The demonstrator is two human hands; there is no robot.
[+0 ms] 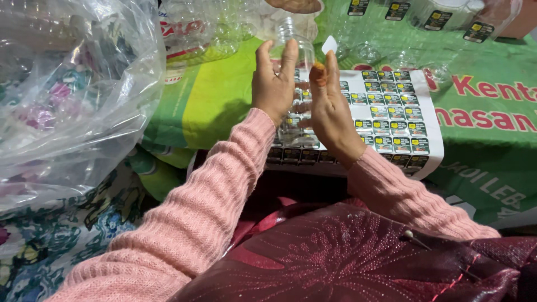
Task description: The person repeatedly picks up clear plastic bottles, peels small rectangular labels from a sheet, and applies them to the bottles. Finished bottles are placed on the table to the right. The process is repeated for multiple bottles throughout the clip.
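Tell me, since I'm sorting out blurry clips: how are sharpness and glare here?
Head view: the sleeves and sticker sheet are fairly sharp; the plastic bag shows soft white glare; the clear bottle between the hands is hard to make out.

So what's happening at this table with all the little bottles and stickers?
A person in a pink knitted sweater holds a small clear plastic bottle upright in the left hand. The right hand is raised beside it with a small white sticker at its fingertips, close to the bottle. Below the hands lies a white sheet of small dark-and-yellow labels on a green printed cloth. A large clear plastic bag bulges at the left, and more clear bottles lie beyond.
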